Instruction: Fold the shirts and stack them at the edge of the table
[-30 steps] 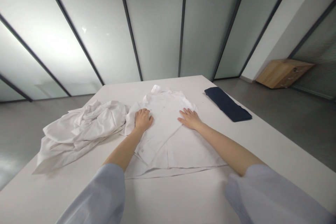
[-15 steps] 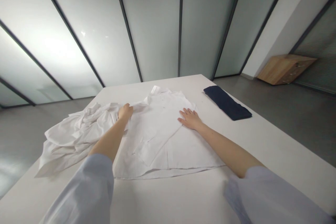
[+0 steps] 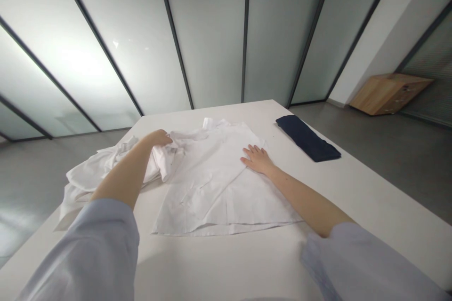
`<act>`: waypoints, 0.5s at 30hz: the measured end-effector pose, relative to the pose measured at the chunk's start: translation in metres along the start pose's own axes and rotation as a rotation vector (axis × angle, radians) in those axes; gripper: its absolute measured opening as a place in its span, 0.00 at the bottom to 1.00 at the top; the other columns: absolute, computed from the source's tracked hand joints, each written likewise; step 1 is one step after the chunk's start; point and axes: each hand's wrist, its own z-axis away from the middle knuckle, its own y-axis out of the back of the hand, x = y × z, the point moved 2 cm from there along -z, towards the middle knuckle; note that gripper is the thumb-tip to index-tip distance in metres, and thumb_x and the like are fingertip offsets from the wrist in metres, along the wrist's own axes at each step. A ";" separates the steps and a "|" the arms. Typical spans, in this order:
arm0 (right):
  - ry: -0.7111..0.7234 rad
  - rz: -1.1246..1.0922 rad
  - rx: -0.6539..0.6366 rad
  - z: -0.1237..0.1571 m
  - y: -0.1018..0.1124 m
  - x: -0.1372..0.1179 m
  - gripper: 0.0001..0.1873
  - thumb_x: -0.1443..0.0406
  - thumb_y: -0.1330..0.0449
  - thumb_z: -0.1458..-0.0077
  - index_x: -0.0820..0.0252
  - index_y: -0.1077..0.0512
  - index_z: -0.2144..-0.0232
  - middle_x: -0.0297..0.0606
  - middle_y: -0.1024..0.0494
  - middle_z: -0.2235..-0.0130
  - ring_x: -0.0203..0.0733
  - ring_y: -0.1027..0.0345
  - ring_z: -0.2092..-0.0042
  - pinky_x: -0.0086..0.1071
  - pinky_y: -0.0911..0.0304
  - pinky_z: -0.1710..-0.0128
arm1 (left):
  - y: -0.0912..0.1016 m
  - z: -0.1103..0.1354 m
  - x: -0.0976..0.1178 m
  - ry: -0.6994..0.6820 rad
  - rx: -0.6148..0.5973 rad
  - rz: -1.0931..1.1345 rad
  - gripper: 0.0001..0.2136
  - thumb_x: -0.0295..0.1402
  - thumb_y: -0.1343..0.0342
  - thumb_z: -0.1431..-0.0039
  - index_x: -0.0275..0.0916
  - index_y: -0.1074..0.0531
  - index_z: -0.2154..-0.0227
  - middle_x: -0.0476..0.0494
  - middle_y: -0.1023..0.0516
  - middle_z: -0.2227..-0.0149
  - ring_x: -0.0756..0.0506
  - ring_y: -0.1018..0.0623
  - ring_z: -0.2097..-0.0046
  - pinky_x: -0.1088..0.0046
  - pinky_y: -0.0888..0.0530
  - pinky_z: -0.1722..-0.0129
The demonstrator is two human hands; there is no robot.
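A white shirt (image 3: 212, 178) lies spread on the table, its hem towards me and its collar at the far end. My left hand (image 3: 160, 138) is closed on the shirt's left part, apparently a sleeve, and holds it a little off the table. Flat on the shirt's right side rests my right hand (image 3: 257, 160), fingers spread. Beneath and beside my left forearm is a crumpled heap of white cloth (image 3: 88, 174), partly hidden by the arm.
A folded dark navy cloth (image 3: 307, 137) lies near the right edge of the white table (image 3: 219, 268). Frosted glass panels (image 3: 208, 33) stand behind the table. On the floor at the right is a wooden cabinet (image 3: 384, 94).
My left hand has moved left and slightly away from me, drawing the shirt's left part out with it. My right hand stays in place on the shirt.
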 end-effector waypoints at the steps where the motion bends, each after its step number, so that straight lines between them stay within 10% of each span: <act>1: 0.000 -0.001 -0.001 0.000 0.000 0.000 0.33 0.48 0.58 0.37 0.53 0.45 0.35 0.44 0.49 0.32 0.54 0.57 0.32 0.51 0.57 0.37 | 0.001 0.006 0.006 -0.005 -0.039 0.041 0.10 0.38 0.36 0.59 0.37 0.25 0.76 0.42 0.21 0.73 0.37 0.22 0.60 0.68 0.28 0.61; 8: 0.000 -0.062 0.017 -0.002 0.002 0.001 0.30 0.50 0.53 0.38 0.55 0.39 0.38 0.46 0.45 0.33 0.55 0.54 0.33 0.50 0.55 0.38 | 0.005 0.055 0.069 -0.441 -0.436 0.827 0.25 0.47 0.50 0.43 0.37 0.30 0.47 0.35 0.23 0.50 0.40 0.23 0.51 0.62 0.29 0.52; 15: -0.035 -0.661 0.129 -0.005 0.013 -0.010 0.33 0.52 0.65 0.35 0.61 0.24 0.68 0.44 0.20 0.63 0.44 0.27 0.59 0.32 0.37 0.57 | -0.071 0.043 0.072 -0.454 0.012 0.402 0.19 0.43 0.51 0.43 0.36 0.26 0.57 0.40 0.20 0.61 0.43 0.23 0.58 0.64 0.29 0.55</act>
